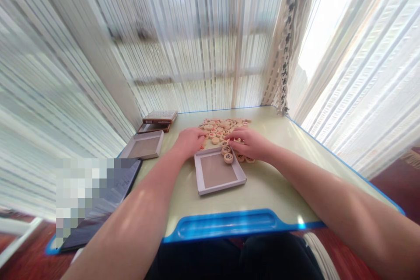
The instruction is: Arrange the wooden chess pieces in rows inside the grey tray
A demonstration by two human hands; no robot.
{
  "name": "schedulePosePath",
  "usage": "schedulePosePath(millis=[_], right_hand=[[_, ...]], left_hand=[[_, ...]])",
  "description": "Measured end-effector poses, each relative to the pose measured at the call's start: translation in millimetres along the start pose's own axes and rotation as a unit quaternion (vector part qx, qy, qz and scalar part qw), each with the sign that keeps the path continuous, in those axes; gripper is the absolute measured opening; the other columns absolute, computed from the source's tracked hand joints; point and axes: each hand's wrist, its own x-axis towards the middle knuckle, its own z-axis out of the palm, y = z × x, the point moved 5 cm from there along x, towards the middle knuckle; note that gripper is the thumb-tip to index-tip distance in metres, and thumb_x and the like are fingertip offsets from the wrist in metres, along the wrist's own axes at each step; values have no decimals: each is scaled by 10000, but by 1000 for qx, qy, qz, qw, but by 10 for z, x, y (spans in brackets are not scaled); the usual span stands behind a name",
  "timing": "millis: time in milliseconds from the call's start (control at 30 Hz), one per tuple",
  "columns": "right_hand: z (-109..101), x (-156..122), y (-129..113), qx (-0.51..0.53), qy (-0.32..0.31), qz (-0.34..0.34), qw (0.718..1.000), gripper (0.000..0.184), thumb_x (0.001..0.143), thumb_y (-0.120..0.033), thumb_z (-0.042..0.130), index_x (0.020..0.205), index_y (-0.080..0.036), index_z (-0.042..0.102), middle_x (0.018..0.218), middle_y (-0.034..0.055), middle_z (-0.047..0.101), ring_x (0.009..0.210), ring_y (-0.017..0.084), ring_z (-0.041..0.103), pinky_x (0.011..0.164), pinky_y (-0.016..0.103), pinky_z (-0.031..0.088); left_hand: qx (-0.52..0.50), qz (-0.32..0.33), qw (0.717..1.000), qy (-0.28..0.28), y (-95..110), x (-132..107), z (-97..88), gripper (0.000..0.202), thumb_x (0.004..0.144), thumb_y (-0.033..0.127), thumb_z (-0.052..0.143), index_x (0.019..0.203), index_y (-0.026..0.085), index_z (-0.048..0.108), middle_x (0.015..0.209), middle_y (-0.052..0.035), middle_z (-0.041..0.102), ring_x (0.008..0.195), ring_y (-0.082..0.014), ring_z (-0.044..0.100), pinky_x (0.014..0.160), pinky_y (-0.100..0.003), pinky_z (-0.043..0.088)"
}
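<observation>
A pile of round wooden chess discs (pixel 223 127) with red and black characters lies on the pale table (pixel 275 183). In front of it sits a shallow grey box tray (pixel 219 170) with two discs (pixel 227 154) in its far corner. My left hand (pixel 190 141) rests curled on the left edge of the pile, just behind the tray. My right hand (pixel 250 143) lies over the discs at the tray's far right corner, fingers bent and pinched on the pieces.
A second grey box tray (pixel 143 145) lies at the left, with a brown box and lid (pixel 160 118) behind it. A dark folded board (pixel 111 192) covers the table's left end. Striped curtains close in on the back and sides. The table has a blue rim (pixel 229 224).
</observation>
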Motion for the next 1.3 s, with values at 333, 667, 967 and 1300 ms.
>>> schedulePosePath(millis=[333,667,967,1300], right_hand=[[14,-85,11,69,-97,37,992,523,748,-256,546,1263,-207,473,1188,95,553,1002,213,550,855,351,441],[-11,-235,-202,39,-204,-2,978,1176,449,-536,757,1421,-248,161,1434,105,286,1290,339,272,1038,462,266],[59,-181,-203,26,-182,-7,983,1122,500,-521,737,1421,-243,159,1380,122,354,1255,323,318,1013,465,286],[123,-114,-133,60,-146,6,987,1057,540,-484,725,1416,-240,186,1417,110,300,1278,312,274,1031,466,251]], left_hand=[[-5,-23,1000,-1,1,64,-12,278,777,381,476,847,225,696,885,-47,670,811,-198,586,710,-273,423],[-21,-96,995,16,-70,69,-19,213,733,326,521,836,204,661,858,-75,683,812,-243,608,713,-316,435],[-158,-106,979,77,-29,72,-119,251,709,217,568,940,161,650,923,-74,680,828,-201,618,791,-304,460],[-434,-71,897,38,122,-3,-92,293,645,154,628,936,122,638,969,-80,669,909,-187,615,860,-337,472]])
